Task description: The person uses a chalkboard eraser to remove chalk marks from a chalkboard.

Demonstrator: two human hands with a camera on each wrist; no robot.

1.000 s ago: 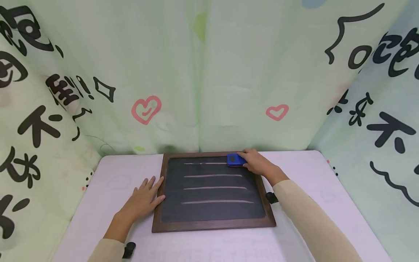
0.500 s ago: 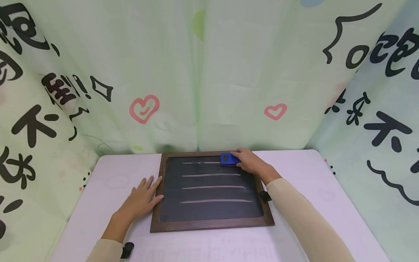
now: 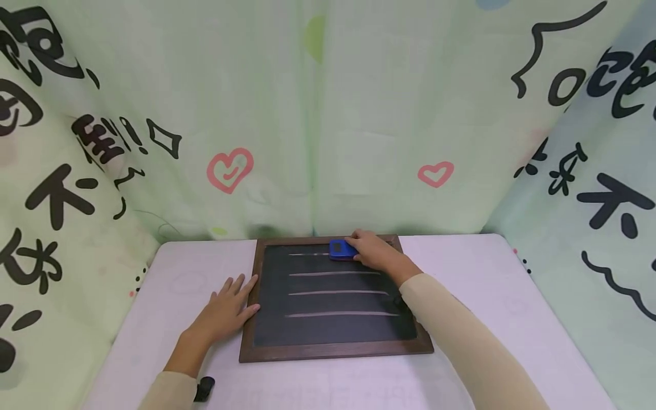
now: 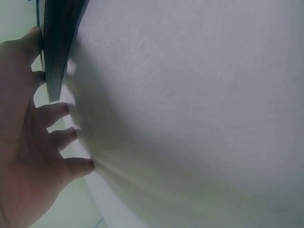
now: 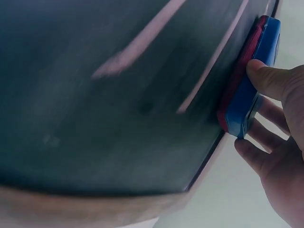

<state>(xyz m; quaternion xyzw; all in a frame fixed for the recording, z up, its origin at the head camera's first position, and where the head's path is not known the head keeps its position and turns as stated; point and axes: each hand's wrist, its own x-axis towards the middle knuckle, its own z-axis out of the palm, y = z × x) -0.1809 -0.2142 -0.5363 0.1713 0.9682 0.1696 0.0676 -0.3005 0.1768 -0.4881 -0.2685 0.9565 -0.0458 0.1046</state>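
Observation:
A framed blackboard (image 3: 333,330) lies on the white table, with several pale pink chalk lines drawn across it. In my right hand (image 3: 376,250) is a blue eraser (image 3: 340,249), pinched between thumb and fingers. Its dark red felt side faces the board in the right wrist view, where the thumb lies along the blue body (image 5: 259,76). The eraser sits on the top line, whose left part still shows. My left hand (image 3: 225,313) has its fingers spread; the thumb and index fingertip touch the board's left frame, and the other fingertips rest on the table.
The white table (image 3: 307,387) extends around the board on both sides and in front. A pale green curtain (image 3: 359,142) with black characters and pink hearts hangs behind and along both sides. A black strap piece (image 3: 205,389) shows at the left wrist.
My right hand has slid the eraser leftward along the top chalk line, and the line's right part has gone from view. The left hand keeps its place at the frame.

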